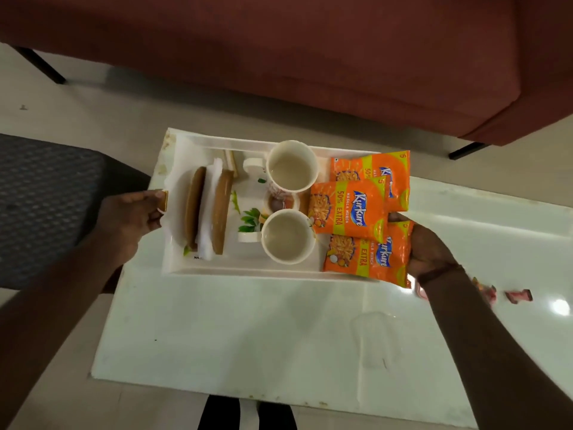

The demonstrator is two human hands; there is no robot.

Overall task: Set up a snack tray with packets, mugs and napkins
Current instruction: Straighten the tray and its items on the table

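Note:
A white tray [248, 268] sits on a white table [242, 330]. In it stand two white mugs, one at the back [291, 167] and one at the front [286, 236]. Three orange snack packets lie at its right end: back [392, 172], middle [348, 209], front [369, 259]. White napkins [206, 212] stand in a brown wooden holder [221, 212] at the left end. My left hand [130, 218] grips the tray's left handle. My right hand [428, 249] holds the tray's right end, partly under the front packet.
A dark red sofa [310, 48] runs across the back. A dark grey cushioned seat [46, 200] stands to the left of the table. Small pink wrappers [517, 295] lie on the table at the right. My feet show below the table's front edge.

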